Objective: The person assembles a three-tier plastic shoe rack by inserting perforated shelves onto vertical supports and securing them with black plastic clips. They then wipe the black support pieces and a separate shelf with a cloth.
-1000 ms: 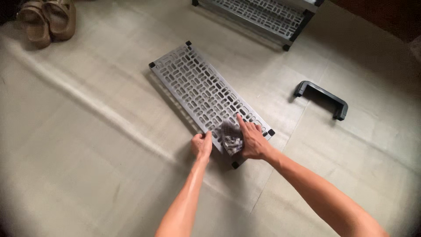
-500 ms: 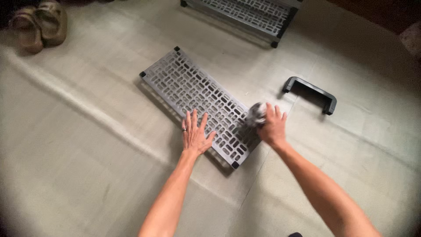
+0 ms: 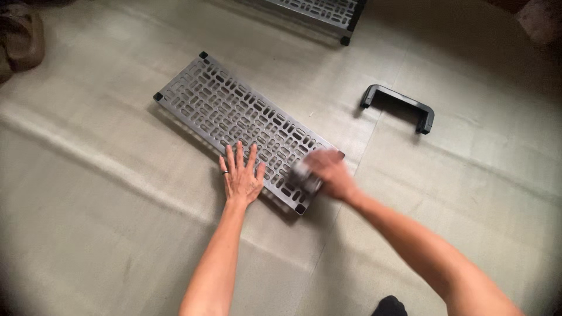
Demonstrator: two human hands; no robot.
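Spread flat, the left hand [image 3: 242, 177] pinned the grey slotted shelf panel [image 3: 246, 127] to the floor while the right hand [image 3: 328, 172] pinched a blurred rag [image 3: 304, 178] (panel likely stiff, light, best gripped by its edges).

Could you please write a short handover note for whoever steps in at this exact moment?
Left hand: flat, fingers spread, pressing on the near edge of the grey slotted shelf panel lying on the floor.
Right hand: blurred, with a grip on a small greyish wad against the panel's near right end.
A black U-shaped bracket lies apart to the right; a second panel sits at the far edge.
How much is wiped cannot be told.
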